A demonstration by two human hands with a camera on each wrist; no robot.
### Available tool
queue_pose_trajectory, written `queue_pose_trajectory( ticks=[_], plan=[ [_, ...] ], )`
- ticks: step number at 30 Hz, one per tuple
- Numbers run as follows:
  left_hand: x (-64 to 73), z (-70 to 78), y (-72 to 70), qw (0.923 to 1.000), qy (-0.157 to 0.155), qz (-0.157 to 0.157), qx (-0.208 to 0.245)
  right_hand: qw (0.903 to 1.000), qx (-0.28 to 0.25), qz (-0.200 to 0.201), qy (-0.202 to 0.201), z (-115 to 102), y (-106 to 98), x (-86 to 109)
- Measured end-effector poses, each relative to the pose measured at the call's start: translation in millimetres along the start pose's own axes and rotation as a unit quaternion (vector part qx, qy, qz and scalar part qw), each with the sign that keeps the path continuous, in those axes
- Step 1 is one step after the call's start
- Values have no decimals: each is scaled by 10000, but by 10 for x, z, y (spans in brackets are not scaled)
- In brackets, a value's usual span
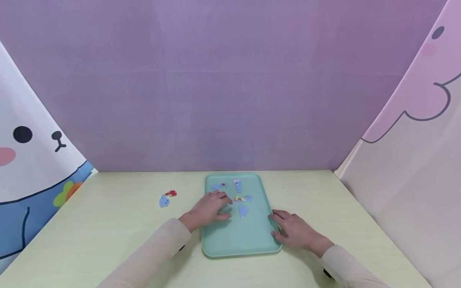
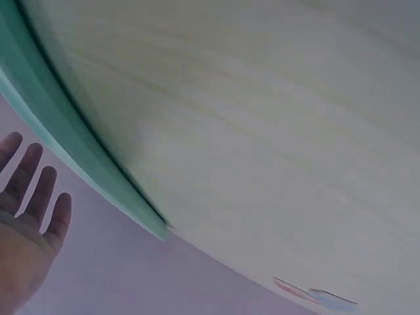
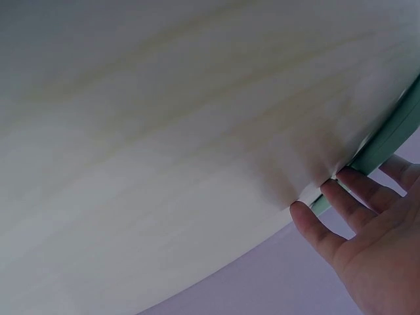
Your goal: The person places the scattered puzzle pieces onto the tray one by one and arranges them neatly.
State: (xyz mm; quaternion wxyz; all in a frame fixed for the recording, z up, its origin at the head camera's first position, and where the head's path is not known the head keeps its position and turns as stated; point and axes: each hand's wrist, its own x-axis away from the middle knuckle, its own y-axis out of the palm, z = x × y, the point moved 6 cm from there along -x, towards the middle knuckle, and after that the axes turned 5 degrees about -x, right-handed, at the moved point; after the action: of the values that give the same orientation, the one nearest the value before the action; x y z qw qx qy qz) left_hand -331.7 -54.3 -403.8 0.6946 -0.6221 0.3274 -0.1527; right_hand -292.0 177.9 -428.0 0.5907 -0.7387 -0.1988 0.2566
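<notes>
A green tray (image 1: pixel 237 240) lies on the table with several puzzle pieces on it. Its upper part holds a blue and red piece (image 1: pixel 218 187) and a lilac-topped piece (image 1: pixel 237 185). Toward the middle are a colourful strip-like piece (image 1: pixel 246 199) and a plain blue piece (image 1: pixel 243 211). My left hand (image 1: pixel 210 208) is over the tray's left side, fingers spread and loosely bent, left of the blue piece. With extended fingers (image 3: pixel 315 230), my right hand (image 1: pixel 297 230) touches the tray's right rim. Nothing shows in either hand.
Left of the tray, a red piece (image 1: pixel 171 193) and a light blue piece (image 1: pixel 164 201) lie together on the pale table (image 1: pixel 126 224). A purple cloth (image 1: pixel 230 100) stands behind the table, with printed cloths (image 1: pixel 36 160) at the sides.
</notes>
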Motion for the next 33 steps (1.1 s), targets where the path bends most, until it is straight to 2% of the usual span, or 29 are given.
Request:
queue_pose_trajectory(
  ticks=[8, 15, 24, 30, 33],
  plan=[
    [165, -194, -56, 9998, -66, 118, 171, 10000, -8, 16, -8, -3, -1, 3],
    [339, -401, -132, 9995, -162, 267, 41, 10000, -28, 4, -16, -19, -15, 5],
    [588, -662, -206, 9993, -271, 155, -190, 10000, 14, 31, -8, 0, -8, 3],
    [727, -881, -180, 9981, -387, 72, -477, 9999, -40, -42, 84, 9, -1, 9],
    [784, -982, -178, 9978, -475, -3, -462, 9999, -24, -47, 88, 7, -3, 11]
  ],
)
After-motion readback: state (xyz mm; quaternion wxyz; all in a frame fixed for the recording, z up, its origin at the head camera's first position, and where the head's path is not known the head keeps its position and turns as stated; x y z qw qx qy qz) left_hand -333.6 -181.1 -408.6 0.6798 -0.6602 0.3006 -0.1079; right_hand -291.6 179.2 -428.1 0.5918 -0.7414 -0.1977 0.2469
